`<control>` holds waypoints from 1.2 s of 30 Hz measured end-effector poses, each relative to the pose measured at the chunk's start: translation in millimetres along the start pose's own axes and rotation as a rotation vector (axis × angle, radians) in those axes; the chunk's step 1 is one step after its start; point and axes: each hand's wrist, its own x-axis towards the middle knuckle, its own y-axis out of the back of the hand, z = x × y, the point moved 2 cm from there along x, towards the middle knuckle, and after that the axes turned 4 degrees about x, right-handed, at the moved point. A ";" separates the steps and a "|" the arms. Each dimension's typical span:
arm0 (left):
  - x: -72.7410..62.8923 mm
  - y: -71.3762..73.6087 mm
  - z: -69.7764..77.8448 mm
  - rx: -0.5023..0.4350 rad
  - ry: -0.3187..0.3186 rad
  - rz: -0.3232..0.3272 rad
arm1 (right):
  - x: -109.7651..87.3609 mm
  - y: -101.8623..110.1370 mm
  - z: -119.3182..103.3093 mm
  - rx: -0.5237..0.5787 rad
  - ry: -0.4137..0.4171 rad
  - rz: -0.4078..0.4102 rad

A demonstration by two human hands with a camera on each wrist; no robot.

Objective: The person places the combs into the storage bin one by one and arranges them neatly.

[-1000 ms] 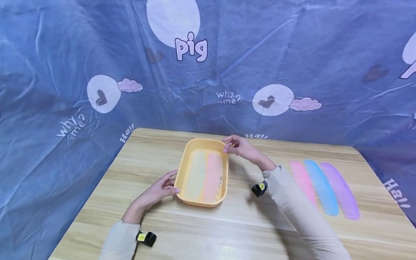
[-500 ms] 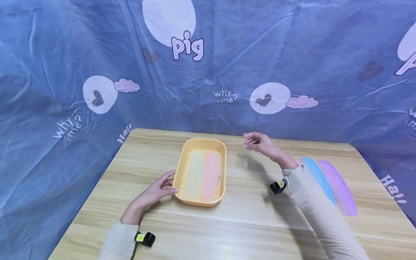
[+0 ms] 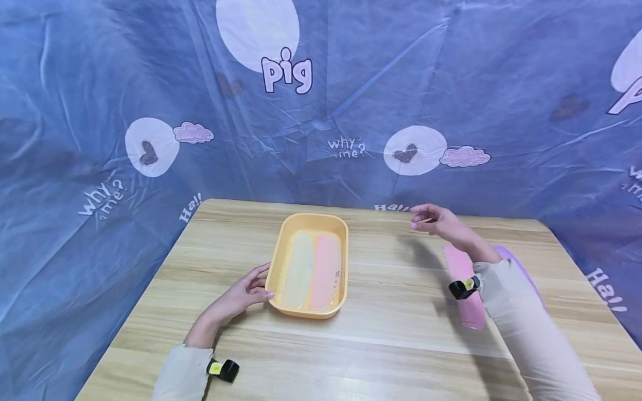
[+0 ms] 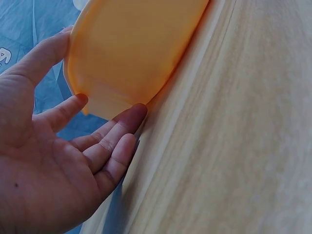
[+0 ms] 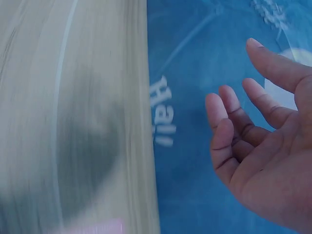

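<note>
The left hand [image 3: 244, 291] grips the yellow tray [image 3: 307, 313] at its near-left corner — cream comb [image 3: 299, 273] and pink comb [image 3: 325, 273] inside. Well right of the tray, the right hand [image 3: 443, 224] hangs loose and empty — a second pink comb [image 3: 457, 264] lies near it.

Right sleeve [image 3: 536, 328] covers most of the purple comb [image 3: 510, 258]; wrist camera [image 3: 463, 288] masks part of the pink comb [image 3: 472, 316] below. Left wrist view's top edge cuts off the yellow tray [image 4: 131, 48].

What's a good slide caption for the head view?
Left hand gripping a rounded yellow plastic tray with pale green flat comb and pink flat comb inside; right hand above the wooden table.
</note>
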 end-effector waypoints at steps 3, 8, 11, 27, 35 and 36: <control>0.0 0.3 0.8 -0.009 -0.003 -0.002 | -6.7 12.9 9.2 -0.008 -0.020 0.002; 0.5 0.2 0.7 -0.004 -0.001 0.003 | -19.5 32.1 20.7 -0.041 -0.059 -0.015; 0.8 0.0 0.2 -0.006 -0.003 0.003 | -27.4 42.8 27.8 -0.050 -0.067 -0.008; -1.3 -1.1 0.4 0.009 0.010 0.008 | -59.4 70.4 67.4 -0.140 -0.071 0.019; -0.5 0.2 -0.2 0.008 -0.002 0.001 | -68.7 71.6 79.7 -0.205 -0.091 -0.008; -0.3 0.3 -0.3 0.007 -0.003 -0.001 | -69.4 71.3 81.5 -0.214 -0.093 -0.011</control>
